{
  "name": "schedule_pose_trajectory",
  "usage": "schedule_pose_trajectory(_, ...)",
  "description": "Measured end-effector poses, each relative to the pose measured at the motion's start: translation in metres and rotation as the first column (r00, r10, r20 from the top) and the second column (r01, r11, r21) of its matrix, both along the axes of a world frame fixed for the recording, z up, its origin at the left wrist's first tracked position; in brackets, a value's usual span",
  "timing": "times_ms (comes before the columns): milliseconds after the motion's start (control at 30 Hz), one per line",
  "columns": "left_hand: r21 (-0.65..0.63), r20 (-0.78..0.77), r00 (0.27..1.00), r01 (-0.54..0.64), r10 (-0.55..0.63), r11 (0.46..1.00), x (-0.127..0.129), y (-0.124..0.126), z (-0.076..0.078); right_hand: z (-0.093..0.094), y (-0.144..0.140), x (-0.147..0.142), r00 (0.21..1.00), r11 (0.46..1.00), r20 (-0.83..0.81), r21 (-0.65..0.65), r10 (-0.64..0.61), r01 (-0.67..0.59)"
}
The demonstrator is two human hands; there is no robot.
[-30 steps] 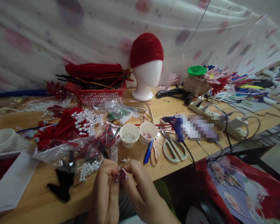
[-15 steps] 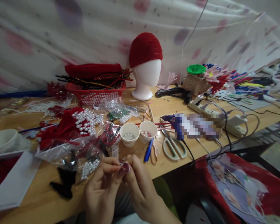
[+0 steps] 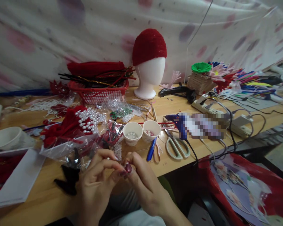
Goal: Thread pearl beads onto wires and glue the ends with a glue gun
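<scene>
The wooden surface runs just beyond both hands, with a spotted cloth hung behind it. Just past the fingertips stand two cups; the left one holds pearls. The left hand and right hand meet fingertip to fingertip, pinched shut; what they pinch cannot be made out.

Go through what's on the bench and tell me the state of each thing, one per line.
Left hand: fingertips pinched, what they hold too small to tell.
Right hand: fingertips meeting the left's.
Scissors: closed, lying flat.
Two paper cups: upright, beads inside.
Foam head: upright, wearing red cap.
Red basket: filled.
</scene>
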State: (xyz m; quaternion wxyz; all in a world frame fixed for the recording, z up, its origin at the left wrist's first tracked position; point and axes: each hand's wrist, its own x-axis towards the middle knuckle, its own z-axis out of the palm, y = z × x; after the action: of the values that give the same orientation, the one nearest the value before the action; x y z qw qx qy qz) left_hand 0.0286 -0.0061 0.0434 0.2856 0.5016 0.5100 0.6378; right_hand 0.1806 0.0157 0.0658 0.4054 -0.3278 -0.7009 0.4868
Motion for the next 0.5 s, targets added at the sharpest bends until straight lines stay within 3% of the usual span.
schedule_pose_trajectory(100, -0.018, -0.061, 0.998, 0.013, -0.014, 1.0, -0.006, -0.002, 0.001, -0.001, -0.001, -0.003, 0.984, 0.988, -0.165, -0.132, 0.061, -0.083)
schedule_pose_trajectory(200, 0.037, -0.156, 0.988, 0.018, -0.012, 0.999, -0.002, -0.006, 0.001, -0.006, -0.003, -0.01, 0.94, 0.957, -0.34, -0.261, 0.035, -0.13)
schedule_pose_trajectory(300, 0.108, -0.277, 0.952, -0.103, 0.129, 0.989, 0.006, -0.01, -0.002, -0.01, -0.006, -0.016, 0.914, 0.921, -0.405, -0.357, -0.003, -0.155)
schedule_pose_trajectory(400, 0.217, -0.44, 0.861, -0.173, 0.255, 0.961, 0.007, -0.01, -0.005, -0.013, -0.008, -0.019, 0.921, 0.911, -0.389, -0.389, -0.03, -0.135)
schedule_pose_trajectory(500, 0.239, -0.341, 0.841, -0.353, 0.419, 0.904, -0.009, -0.005, -0.007, -0.017, -0.006, -0.017, 0.923, 0.922, -0.38, -0.376, -0.063, -0.092)
